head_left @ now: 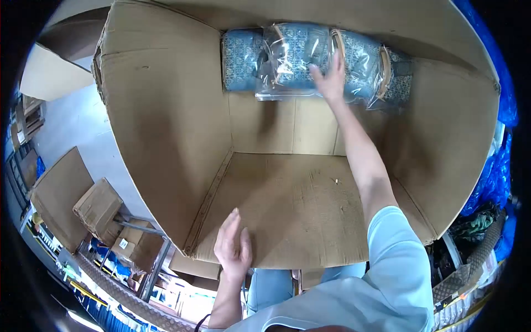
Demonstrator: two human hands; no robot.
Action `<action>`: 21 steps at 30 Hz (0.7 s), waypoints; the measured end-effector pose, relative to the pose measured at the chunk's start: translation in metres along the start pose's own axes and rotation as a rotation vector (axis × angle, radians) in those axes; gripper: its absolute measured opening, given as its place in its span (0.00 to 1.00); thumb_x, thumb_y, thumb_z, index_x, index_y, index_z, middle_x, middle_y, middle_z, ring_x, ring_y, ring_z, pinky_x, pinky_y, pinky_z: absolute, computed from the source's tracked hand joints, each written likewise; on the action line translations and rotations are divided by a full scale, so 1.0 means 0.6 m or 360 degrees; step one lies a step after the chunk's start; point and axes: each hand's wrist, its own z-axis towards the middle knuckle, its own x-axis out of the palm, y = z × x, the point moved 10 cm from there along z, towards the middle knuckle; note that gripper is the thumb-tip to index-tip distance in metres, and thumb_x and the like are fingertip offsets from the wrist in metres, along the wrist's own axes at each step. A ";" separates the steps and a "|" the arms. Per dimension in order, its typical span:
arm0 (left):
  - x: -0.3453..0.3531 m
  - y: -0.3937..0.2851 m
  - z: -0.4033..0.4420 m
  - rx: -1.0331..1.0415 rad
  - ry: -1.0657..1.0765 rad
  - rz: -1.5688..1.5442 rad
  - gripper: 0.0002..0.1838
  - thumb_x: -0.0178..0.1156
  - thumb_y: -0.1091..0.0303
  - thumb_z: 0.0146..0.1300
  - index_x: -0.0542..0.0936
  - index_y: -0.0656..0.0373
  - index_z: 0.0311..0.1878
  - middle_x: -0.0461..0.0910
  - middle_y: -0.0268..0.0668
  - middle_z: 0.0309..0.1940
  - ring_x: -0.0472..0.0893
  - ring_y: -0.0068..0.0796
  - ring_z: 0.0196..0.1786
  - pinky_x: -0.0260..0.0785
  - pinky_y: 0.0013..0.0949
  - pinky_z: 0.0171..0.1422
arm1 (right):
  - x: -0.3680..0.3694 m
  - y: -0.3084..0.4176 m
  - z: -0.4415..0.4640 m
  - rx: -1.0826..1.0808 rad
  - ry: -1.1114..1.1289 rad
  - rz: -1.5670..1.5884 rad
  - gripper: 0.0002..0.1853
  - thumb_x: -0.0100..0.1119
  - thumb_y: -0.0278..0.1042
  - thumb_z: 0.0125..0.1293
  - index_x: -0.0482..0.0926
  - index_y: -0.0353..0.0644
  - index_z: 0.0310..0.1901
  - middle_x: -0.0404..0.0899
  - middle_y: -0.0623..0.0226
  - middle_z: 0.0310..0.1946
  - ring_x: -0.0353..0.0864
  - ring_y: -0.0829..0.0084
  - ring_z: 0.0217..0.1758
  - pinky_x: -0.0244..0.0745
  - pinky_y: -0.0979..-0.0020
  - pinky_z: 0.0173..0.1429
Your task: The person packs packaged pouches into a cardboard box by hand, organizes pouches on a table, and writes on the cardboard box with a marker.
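A large cardboard box [282,210] lies open in front of me. Along its far side sits a row of blue patterned items with tan trim, wrapped in clear plastic: one at the left end [241,58], one beside it [301,52], another right of the middle [362,63] and a partly covered one at the right end [399,83]. My right hand [331,83] reaches over the middle packages with fingers apart, holding nothing; I cannot tell whether it touches the plastic. My left hand [233,246] hovers by the box's near edge, fingers stretched out and nothing in it.
Tall cardboard walls enclose the space, including the left wall [160,110] and right wall [448,133]. Outside at the lower left are smaller cardboard boxes [99,207] and a metal rack [155,268]. Blue plastic sheeting [492,177] hangs at the right.
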 end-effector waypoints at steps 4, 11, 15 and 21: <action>-0.009 -0.030 -0.037 0.0205 -0.0025 0.0028 0.21 0.55 0.86 0.50 0.72 0.63 0.50 0.76 0.51 0.47 0.78 0.45 0.48 0.72 0.38 0.52 | 0.095 0.067 -0.084 -0.0214 0.0922 -0.0966 0.49 0.65 0.54 0.49 0.42 0.72 0.68 0.29 0.63 0.72 0.31 0.50 0.73 0.44 0.32 0.64; -0.002 -0.034 -0.035 0.0367 -0.0157 0.0094 0.20 0.55 0.88 0.47 0.74 0.63 0.46 0.80 0.45 0.38 0.80 0.36 0.35 0.71 0.32 0.37 | 0.117 0.007 -0.040 -0.0052 0.1143 -0.1241 0.46 0.61 0.50 0.55 0.40 0.71 0.69 0.28 0.65 0.72 0.31 0.52 0.74 0.40 0.37 0.67; 0.035 -0.004 -0.047 0.0230 0.0040 0.0192 0.17 0.55 0.81 0.51 0.75 0.58 0.46 0.79 0.41 0.34 0.77 0.39 0.31 0.71 0.34 0.37 | 0.016 0.077 -0.168 -0.0096 0.1368 -0.1117 0.49 0.59 0.54 0.55 0.36 0.60 0.70 0.31 0.60 0.72 0.31 0.50 0.73 0.35 0.43 0.70; 0.094 -0.042 -0.018 0.0216 0.0238 0.0311 0.16 0.54 0.70 0.56 0.75 0.56 0.49 0.76 0.45 0.38 0.77 0.46 0.39 0.71 0.42 0.43 | -0.338 0.097 -0.421 0.0265 0.0901 -0.0331 0.39 0.60 0.41 0.54 0.53 0.48 0.67 0.55 0.52 0.65 0.48 0.51 0.70 0.49 0.51 0.68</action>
